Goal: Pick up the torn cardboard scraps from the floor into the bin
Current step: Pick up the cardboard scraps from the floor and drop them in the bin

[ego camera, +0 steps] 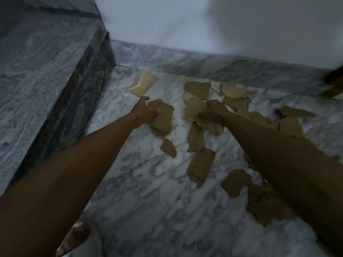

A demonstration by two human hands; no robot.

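While your left hand point(146, 113) grips a cardboard scrap point(161, 115) and your right hand point(211, 112) clutches another point(194, 109), loose scraps point(200, 164) lie on the marble floor point(148, 191) nearer you; no bin shows.

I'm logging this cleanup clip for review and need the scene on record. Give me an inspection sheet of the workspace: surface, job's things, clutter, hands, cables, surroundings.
Surface: marble floor, white with grey veining, dimly lit.
Job's things: many torn cardboard scraps scattered over the floor, mostly centre and right; a paler scrap lies apart near the corner. A white rounded edge at bottom left may be the bin; cannot tell.
Clutter: nothing seen beyond the scraps.
Hands: left hand grips a brown scrap; right hand grips a bunch of scraps.
Cables: nothing seen.
Surroundings: grey marble step on the left, marble skirting under a white wall, a dark wooden edge at far right.
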